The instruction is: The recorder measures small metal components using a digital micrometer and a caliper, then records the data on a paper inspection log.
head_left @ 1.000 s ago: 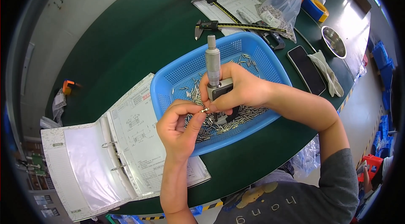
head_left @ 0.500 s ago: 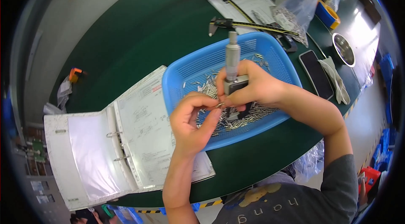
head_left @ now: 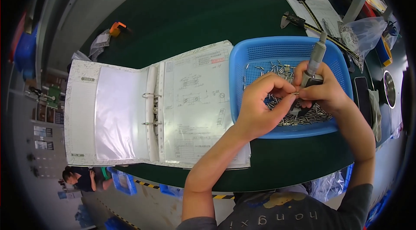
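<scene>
A blue plastic basket (head_left: 235, 72) holds many small silvery metal pins (head_left: 282, 70). Over it, my left hand (head_left: 266, 104) pinches one small metal pin (head_left: 295, 93) between thumb and fingertips. Close beside it, my right hand (head_left: 328, 90) is wrapped round a micrometer (head_left: 317, 55), its grey barrel slanting up and its dark frame partly covered by my fingers. The fingertips of both hands meet at the pin. Whether the pin sits between the micrometer's measuring faces is hidden.
Left of the basket lies an open ring binder (head_left: 151, 108) with a drawing in a sleeve. Behind are calipers (head_left: 299, 21), papers (head_left: 323, 7) and a plastic bag (head_left: 368, 30). A phone (head_left: 363, 100), a glove (head_left: 375, 113) and a metal bowl (head_left: 389, 89) are at right. A person (head_left: 82, 178) is beyond the table.
The view has swung left, so the basket and both hands appear further right and more of the binder shows. Both hands keep their grip, with the micrometer tilted slightly more to the right.
</scene>
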